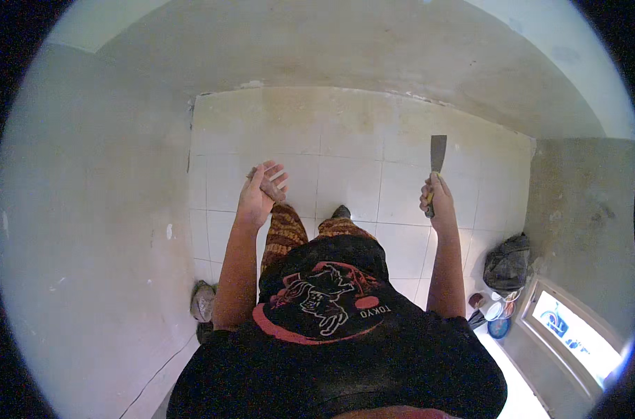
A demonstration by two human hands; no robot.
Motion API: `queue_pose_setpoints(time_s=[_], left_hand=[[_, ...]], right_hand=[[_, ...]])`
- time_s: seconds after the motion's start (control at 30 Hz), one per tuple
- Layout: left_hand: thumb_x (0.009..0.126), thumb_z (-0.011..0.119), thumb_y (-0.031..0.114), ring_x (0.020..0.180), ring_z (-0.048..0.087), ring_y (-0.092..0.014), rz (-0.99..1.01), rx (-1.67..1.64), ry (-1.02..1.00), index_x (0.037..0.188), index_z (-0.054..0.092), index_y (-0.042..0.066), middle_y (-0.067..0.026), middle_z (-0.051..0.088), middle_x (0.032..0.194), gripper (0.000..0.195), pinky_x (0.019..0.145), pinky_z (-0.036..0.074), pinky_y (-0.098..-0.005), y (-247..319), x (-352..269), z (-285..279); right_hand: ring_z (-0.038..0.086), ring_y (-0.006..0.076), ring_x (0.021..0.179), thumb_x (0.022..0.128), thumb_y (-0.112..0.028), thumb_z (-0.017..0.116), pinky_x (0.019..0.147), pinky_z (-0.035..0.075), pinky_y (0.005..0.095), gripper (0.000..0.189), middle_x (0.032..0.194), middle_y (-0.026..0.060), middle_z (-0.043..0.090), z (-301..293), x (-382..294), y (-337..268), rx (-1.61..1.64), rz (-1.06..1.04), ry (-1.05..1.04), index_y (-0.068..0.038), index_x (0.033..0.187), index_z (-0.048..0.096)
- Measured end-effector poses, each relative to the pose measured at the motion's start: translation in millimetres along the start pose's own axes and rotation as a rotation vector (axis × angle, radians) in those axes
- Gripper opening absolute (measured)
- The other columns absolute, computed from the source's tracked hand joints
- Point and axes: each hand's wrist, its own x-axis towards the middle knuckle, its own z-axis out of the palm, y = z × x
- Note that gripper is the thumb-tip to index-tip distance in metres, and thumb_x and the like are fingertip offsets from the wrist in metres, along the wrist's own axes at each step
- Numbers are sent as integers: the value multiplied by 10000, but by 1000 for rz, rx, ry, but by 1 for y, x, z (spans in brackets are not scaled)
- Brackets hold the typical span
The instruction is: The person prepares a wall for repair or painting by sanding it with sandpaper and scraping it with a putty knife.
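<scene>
In my right hand (437,198) is a putty knife (438,152), gripped by its yellow and dark handle. Its flat grey blade points away from me, above the tiled floor. My left hand (259,194) is turned partly palm up, fingers spread, with the thumb over a grey-brown, elongated piece (271,189). I cannot tell what material that piece is; part of it is hidden by the thumb. Both hands are held out in front of my body, well apart, and neither touches a wall.
Plain plastered walls (317,52) stand ahead and on both sides, with white patches in places. A black bag (507,264) and several small containers (493,310) are on the floor at right, near a doorway (569,335). A grey sack-like bundle (203,302) and a cable (157,373) lie at left.
</scene>
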Motion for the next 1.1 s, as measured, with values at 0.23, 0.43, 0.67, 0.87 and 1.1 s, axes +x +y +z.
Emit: queue_pose_setpoints(time_s=[0.23,0.43,0.67,0.87,1.1], left_hand=[[924,473,375,632,495,-137,-89,-80,-10,1020,529,106,9,513,722,291,574,408,-313,42,50,-46],[903,506,312,426,378,-116,50,-114,-21,722,470,136,38,383,506,255,423,303,-277,125,132,-28],[883,530,271,480,436,-104,123,119,-194,698,461,132,23,441,576,241,462,383,-269,240,190,55],[888,540,299,467,423,-85,410,473,-385,692,439,126,32,422,563,280,411,332,-248,315,175,180],[897,537,257,473,411,-90,709,555,-535,708,403,125,33,395,570,267,433,331,-247,368,106,310]], right_hand=[[393,75,401,936,-420,388,361,326,212,309,598,-3,452,109,44,-27,-88,-80,-48,-115,946,442],[442,96,423,942,-401,400,366,369,235,287,620,23,472,177,77,-112,-62,-376,-85,-116,941,429],[487,113,490,936,-307,442,431,444,259,250,721,66,506,221,102,-314,-55,-973,-57,-58,949,419],[502,141,500,918,-219,429,441,439,286,194,747,108,540,266,57,-476,-144,-1167,-149,-29,958,422],[451,114,485,922,-220,446,422,401,266,185,697,69,489,333,47,-587,-140,-1263,-371,-37,930,414]])
